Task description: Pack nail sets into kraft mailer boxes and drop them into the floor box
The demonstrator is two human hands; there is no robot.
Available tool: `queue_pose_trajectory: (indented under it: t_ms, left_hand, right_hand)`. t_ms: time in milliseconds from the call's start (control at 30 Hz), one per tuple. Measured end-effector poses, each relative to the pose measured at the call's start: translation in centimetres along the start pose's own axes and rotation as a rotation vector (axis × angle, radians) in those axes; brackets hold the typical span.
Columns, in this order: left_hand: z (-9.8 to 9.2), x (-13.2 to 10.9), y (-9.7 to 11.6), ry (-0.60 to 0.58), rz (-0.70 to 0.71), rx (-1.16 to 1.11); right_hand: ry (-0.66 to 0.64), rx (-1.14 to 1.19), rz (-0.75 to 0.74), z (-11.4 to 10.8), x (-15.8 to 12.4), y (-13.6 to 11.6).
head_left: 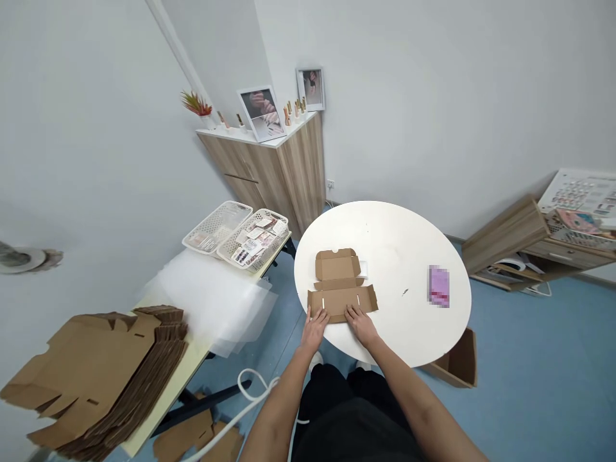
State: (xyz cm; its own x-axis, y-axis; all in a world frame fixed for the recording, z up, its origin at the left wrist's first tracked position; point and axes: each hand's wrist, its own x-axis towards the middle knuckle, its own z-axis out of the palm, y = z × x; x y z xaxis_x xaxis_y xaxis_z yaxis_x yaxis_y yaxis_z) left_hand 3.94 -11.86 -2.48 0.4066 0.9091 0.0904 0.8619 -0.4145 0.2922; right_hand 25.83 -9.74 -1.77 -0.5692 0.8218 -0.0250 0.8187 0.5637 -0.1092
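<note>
A flat, unfolded brown corrugated cardboard box blank (pixel 337 285) lies on the round white table (pixel 404 256), near its front edge. My left hand (pixel 315 330) rests on the blank's near left corner with the fingers spread. My right hand (pixel 360 324) lies on the blank's near edge, just right of the middle, with the fingers spread too. Neither hand appears to grip it. A small white card (pixel 363 269) is partly hidden behind the blank. Further right lies a pixelated purple packet (pixel 439 286).
On the left table stand a stack of flat cardboard blanks (pixel 110 378), translucent plastic sheets (pixel 212 301) and white plastic baskets (pixel 253 239) holding printed cards. An open cardboard box (pixel 457 362) sits on the floor at the right. A white cable (pixel 245 404) lies near my feet.
</note>
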Motion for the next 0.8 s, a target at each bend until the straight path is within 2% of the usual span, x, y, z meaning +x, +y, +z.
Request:
queue_pose_trajectory:
  t_ms: [133,300,467,567,667,733,800]
  left_hand:
    - [-0.7,0.5,-1.2,-0.013,0.042,-0.018]
    - [-1.4,2.4,-1.2,0.024,0.052,-0.050]
    - [0.8,4.8,0.8,0.010,0.123,-0.130]
    - [2.4,5.5,1.6,0.013,0.087,-0.183]
    - [3.2,5.5,1.6,0.034,0.060,-0.200]
    - [3.3,5.4,1.4,0.040,0.064,-0.208]
    - [3.4,5.3,1.2,0.042,0.064,-0.222]
  right_hand:
    - [-0.077,0.100,0.075,-1.1,0.1,0.0]
    - [-0.247,0.305,0.211,-3.6,2.6,1.4]
    - [-0.286,0.383,0.278,-4.2,4.6,2.2]
    - [-0.292,0.403,0.297,-3.9,4.8,2.4]
    - [-0.204,0.500,0.325,-3.7,4.9,3.2]
    - [-0.021,0.566,0.431,-3.8,5.3,4.3]
    - [0.185,0.582,0.613,-4.0,6.1,5.7]
